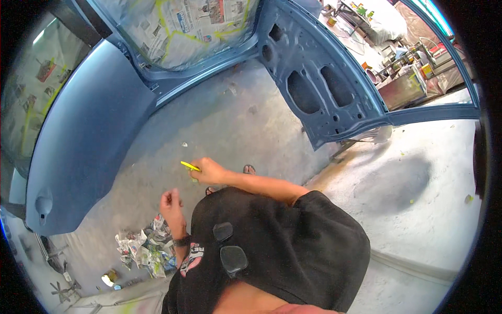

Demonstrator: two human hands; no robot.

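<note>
My right hand [209,171] is closed around a slim, bright yellow stick-like tool [190,166] that pokes out to the left; its exact kind is too small to make out. To the lower left, my left hand [171,205] is raised with loosely bent fingers, and nothing shows in it. A dark band circles that wrist. Both hands are in front of my body, over the grey floor, touching no part of the car. Left of them stands a blue car door [91,136], swung out. Ahead, newspaper sheets [198,26] edged with yellow-green tape cover the door opening.
Another blue door [324,78], its inner side bare, hangs open at the right. Crumpled newspaper [144,248] lies on the floor [219,115] at lower left, near a small can [110,277]. A cluttered bench [402,86] with cans stands at the far right.
</note>
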